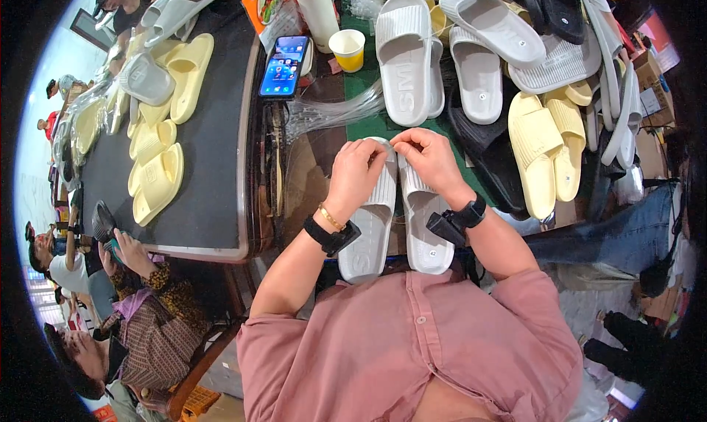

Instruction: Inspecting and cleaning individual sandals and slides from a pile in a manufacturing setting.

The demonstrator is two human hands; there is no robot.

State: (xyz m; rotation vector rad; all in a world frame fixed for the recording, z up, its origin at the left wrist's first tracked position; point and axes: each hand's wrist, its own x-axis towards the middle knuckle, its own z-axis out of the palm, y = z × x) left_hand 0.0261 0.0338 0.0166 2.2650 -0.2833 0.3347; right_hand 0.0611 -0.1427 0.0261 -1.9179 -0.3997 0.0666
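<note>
A pair of light grey slide sandals lies side by side in front of me: the left slide (366, 238) and the right slide (429, 241). My left hand (356, 173) is closed in a pinch over the far end of the left slide. Beside it, my right hand (433, 163) pinches at the far end of the right slide. The fingertips of both hands are close together; whatever lies between them is too small to make out. Just beyond my hands is a bundle of clear thin strands (335, 113).
Grey slides (405, 61) and yellow slides (534, 146) are piled far and right. A phone (283, 67), a paper cup (347, 51) and a white bottle (317, 13) stand beyond my left hand. A dark conveyor belt (210, 157) carries more slides; a co-worker (158, 326) sits at the left.
</note>
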